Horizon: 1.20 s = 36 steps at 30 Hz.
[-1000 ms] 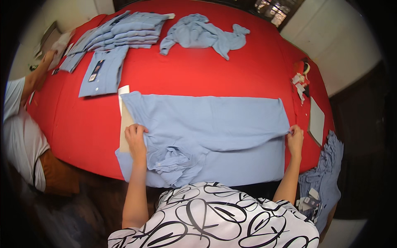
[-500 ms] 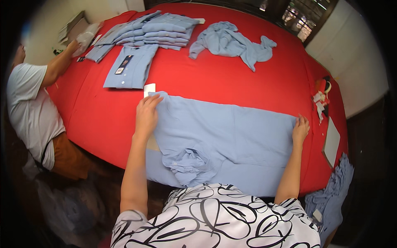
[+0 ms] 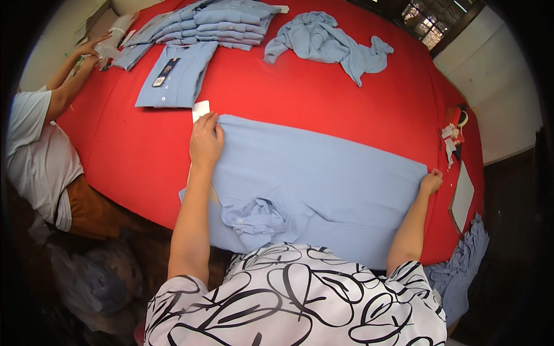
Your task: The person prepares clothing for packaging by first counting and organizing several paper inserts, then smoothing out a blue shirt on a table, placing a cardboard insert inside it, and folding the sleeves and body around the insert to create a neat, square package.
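Note:
A light blue shirt [image 3: 340, 173] lies spread across the near side of the red-covered table, close against my body. Its bunched collar [image 3: 257, 220] faces up at the near left. My left hand [image 3: 206, 140] is closed on the shirt's far left corner, beside a white card [image 3: 200, 109] that sticks out past the cloth. Out at the far right corner, my right hand [image 3: 431, 181] pinches the shirt's edge, and the far edge runs straight between both hands. A strip of tan card partly shows beside my left forearm.
Beyond my left hand lies a folded blue shirt [image 3: 176, 75] with a dark tag, near stacked folded shirts [image 3: 225, 26]. A crumpled shirt [image 3: 332, 46] lies at the far side. Tape and scraps [image 3: 453, 135] and a white board [image 3: 461, 196] line the right edge. A co-worker [image 3: 43, 155] handles clear plastic at left.
My right hand has moved outward to the right, and the shirt's far edge is now straighter and smoother. The co-worker's second hand has come to the plastic.

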Motion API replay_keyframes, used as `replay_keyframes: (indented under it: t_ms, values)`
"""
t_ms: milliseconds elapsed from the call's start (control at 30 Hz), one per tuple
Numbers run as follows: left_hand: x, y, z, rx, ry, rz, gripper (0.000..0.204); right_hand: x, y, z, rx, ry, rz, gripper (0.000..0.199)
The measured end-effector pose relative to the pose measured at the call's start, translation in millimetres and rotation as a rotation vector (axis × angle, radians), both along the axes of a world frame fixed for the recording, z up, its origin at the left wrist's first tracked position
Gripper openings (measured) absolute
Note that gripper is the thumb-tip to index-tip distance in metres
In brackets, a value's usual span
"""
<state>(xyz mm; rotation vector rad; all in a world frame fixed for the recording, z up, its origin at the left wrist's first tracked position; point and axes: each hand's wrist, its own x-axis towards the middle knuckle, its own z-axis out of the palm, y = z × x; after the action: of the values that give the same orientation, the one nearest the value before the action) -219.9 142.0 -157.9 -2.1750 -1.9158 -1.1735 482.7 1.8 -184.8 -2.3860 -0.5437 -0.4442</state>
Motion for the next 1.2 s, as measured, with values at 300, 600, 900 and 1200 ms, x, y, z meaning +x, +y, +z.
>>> replay_keyframes:
  t_ms: [300,600,900,1200]
  values:
    - [-47,-113,59,-0.535,0.134,-0.486,0.059,-157,-116,41,-0.269,-0.165,0.366,0.023]
    - [-53,-126,53,-0.452,0.241,-0.554,0.054,-312,-100,74,-0.018,0.071,1.037,0.024]
    - [-50,-124,44,-0.503,0.114,-0.577,0.041,-508,-113,105,-0.505,0.191,2.325,0.043]
    - [-46,-125,54,-0.574,0.175,-0.527,0.048,-388,-65,171,-0.014,0.266,1.193,0.046]
